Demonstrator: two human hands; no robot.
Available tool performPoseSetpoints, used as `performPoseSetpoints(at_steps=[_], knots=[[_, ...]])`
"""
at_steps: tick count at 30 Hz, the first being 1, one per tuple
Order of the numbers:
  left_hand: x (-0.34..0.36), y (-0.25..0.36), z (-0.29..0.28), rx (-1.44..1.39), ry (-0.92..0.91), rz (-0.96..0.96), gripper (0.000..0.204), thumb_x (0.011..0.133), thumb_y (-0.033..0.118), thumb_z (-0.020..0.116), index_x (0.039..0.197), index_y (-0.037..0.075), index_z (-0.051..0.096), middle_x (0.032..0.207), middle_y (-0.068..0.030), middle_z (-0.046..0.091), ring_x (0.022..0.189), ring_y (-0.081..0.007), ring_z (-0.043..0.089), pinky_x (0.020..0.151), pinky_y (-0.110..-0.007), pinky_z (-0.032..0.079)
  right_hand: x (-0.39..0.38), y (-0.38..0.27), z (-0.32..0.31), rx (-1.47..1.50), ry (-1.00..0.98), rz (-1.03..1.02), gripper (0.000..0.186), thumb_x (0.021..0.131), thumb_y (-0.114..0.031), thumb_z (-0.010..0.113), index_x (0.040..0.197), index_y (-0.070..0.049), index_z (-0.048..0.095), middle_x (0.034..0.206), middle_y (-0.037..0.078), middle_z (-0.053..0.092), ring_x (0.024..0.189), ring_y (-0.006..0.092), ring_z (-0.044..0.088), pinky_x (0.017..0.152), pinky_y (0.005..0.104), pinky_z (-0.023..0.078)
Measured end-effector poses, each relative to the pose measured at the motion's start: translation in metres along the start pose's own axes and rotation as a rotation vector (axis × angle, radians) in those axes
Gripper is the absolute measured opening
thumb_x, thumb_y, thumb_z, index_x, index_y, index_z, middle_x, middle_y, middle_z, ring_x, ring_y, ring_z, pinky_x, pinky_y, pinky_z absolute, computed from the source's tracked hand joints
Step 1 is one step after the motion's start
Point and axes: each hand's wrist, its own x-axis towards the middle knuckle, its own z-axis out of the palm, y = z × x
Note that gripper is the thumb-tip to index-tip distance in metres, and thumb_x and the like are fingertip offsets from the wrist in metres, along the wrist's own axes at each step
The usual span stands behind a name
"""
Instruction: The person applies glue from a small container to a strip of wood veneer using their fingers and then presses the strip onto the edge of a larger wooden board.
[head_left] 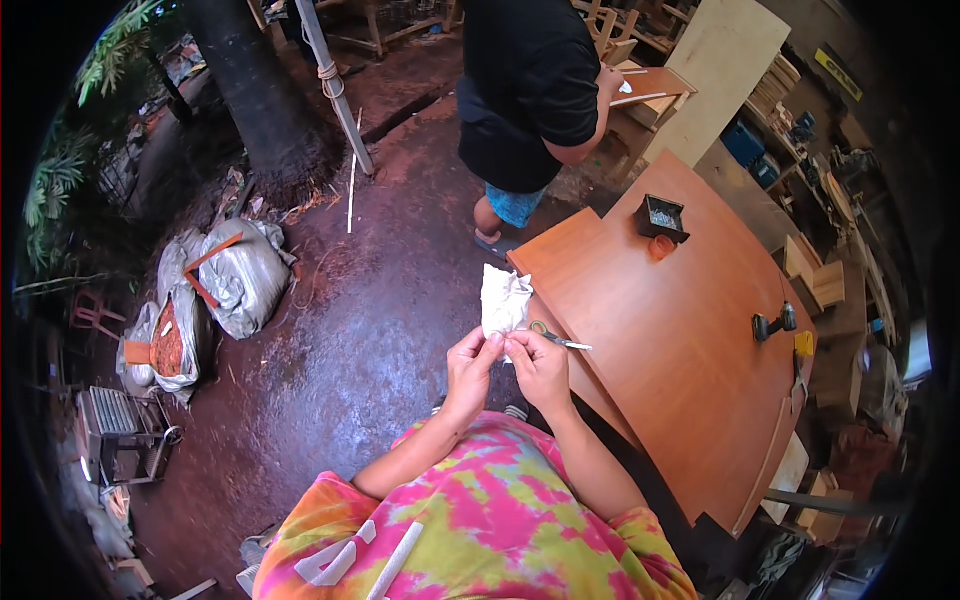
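Observation:
In front of my chest, both hands pinch the lower end of a crumpled white piece [505, 297]; whether it is cloth or thin plastic I cannot tell. My left hand [470, 372] has its thumb and fingers pressed together on it. My right hand [541, 370] grips it close beside the left, fingertips nearly touching. A pair of scissors [572, 343] with yellowish handles shows just beyond my right hand, blades pointing right over the edge of the brown wooden panel [690, 330]. Whether the scissors rest on the panel or hang from my fingers is unclear.
On the panel stand a dark box of small metal pieces [663, 217] and a cordless drill [775, 323]. A person in black [525, 90] works beyond it at a smaller wooden piece [655, 85]. Sacks [240, 280] sit at left near a tree trunk [265, 90].

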Motion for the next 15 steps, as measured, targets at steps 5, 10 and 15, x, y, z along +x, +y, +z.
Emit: performPoseSetpoints(at_steps=[5,10,15], knots=[[0.003,0.004,0.008,0.062,0.048,0.044,0.029,0.103,0.021,0.07,0.119,-0.004,0.071,0.103,-0.0033,0.072,0.092,-0.0074,0.064,0.082,-0.026,0.052,-0.001,-0.002,-0.002,-0.108,0.028,0.012,0.016,0.099,-0.013,0.071,0.097,0.003,0.074,0.072,0.012,0.072,0.06,0.0153,0.068,0.055,0.0318,0.05],[0.0,0.0,0.002,0.094,0.018,-0.022,0.03,0.102,0.019,0.072,0.121,-0.004,0.07,0.104,-0.0032,0.072,0.094,-0.0083,0.064,0.084,-0.026,0.053,0.001,0.005,-0.001,-0.149,0.081,-0.044,0.027,0.104,-0.022,0.067,0.094,0.002,0.072,0.063,0.009,0.063,0.054,0.0151,0.057,0.053,0.0329,0.045],[0.002,0.009,0.003,0.109,-0.067,0.017,0.03,0.099,0.016,0.074,0.122,-0.004,0.068,0.106,-0.0033,0.072,0.096,-0.0085,0.065,0.085,-0.027,0.054,-0.002,-0.003,-0.019,0.085,-0.108,0.074,0.031,0.107,-0.027,0.062,0.108,0.002,0.072,0.07,0.008,0.062,0.063,0.0141,0.058,0.06,0.0317,0.046]])
